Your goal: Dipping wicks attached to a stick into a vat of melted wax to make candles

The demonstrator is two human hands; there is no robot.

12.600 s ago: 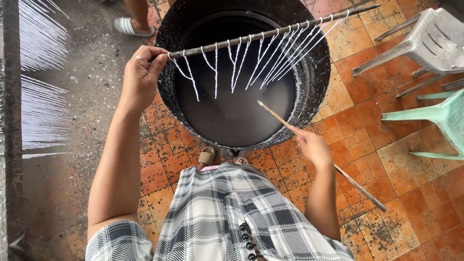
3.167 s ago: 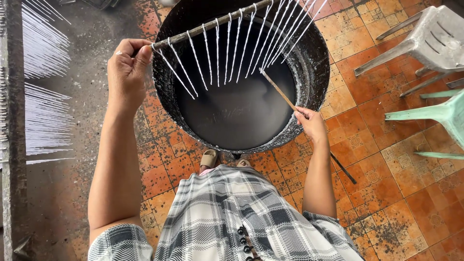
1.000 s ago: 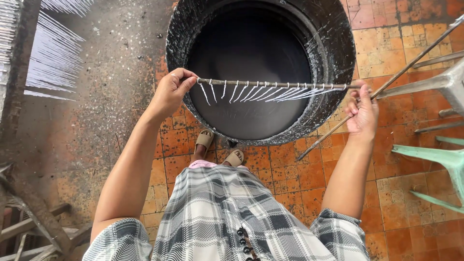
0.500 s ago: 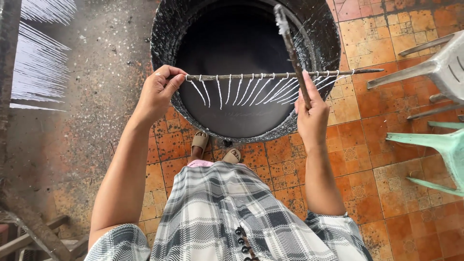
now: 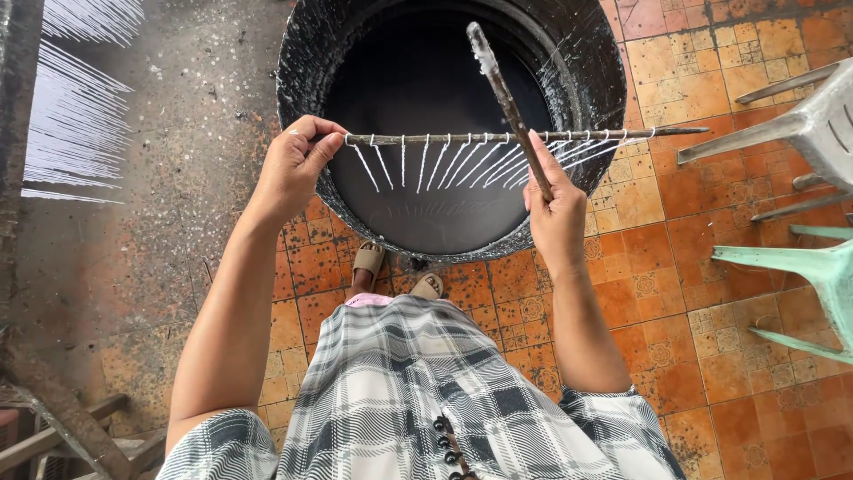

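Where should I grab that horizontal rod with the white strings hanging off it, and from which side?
Probably by its two bare ends, coming from the near side above the black vat. The rod lies level across the rim and its middle is lined with hanging white strings, so only the ends are free. The left hand pinches one end; the right hand grips farther along, also holding a stirring stick.

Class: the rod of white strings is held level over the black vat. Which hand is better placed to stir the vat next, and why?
Probably the right hand: it already grips the stirring stick, angled over the vat. The left hand only pinches the rod end.
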